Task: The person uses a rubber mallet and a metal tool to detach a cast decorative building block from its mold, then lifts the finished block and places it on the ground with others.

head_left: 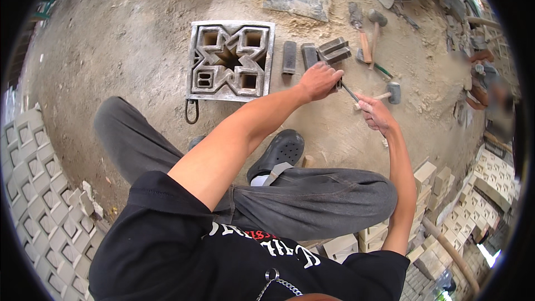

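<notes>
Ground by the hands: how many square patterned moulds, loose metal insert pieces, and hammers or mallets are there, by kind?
Square patterned mould: 1
Loose metal insert pieces: 3 in plain view; the left hand may hide more
Hammers or mallets: 2
Total: 6

Bright even daylight, soft shadows, strong fisheye bending, blurred right rim.

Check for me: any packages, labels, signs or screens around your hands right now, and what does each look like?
No packages, signs or screens in view.
Print on shirt: across the black shirt at the bottom of the view, white and red lettering.
Near the left hand and right hand: only plain grey metal mould pieces on sandy ground, unmarked.
</notes>
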